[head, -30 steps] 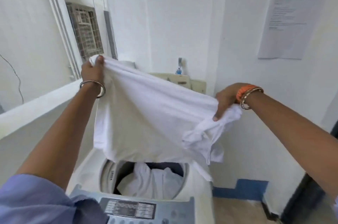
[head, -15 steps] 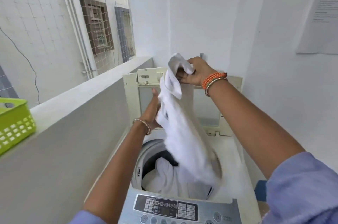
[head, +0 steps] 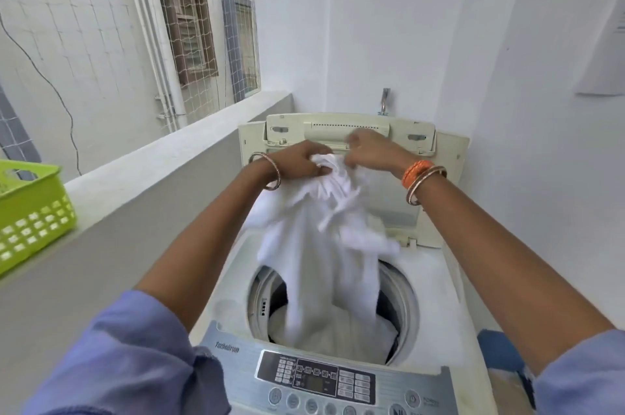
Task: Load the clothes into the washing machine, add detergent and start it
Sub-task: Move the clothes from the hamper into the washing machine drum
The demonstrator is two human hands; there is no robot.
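Two hands, left hand (head: 301, 162) and right hand (head: 373, 152), both clutching a blurred white garment (head: 321, 245), its lower end inside the drum (head: 402, 296).

You wear a loose lavender-blue cloth top with sleeves (head: 135, 357) pushed up past the elbows, a thin metal bangle (head: 272, 171) on your left wrist, and on your right wrist an orange beaded bracelet (head: 416, 168) beside a slim metal bangle (head: 424, 184).
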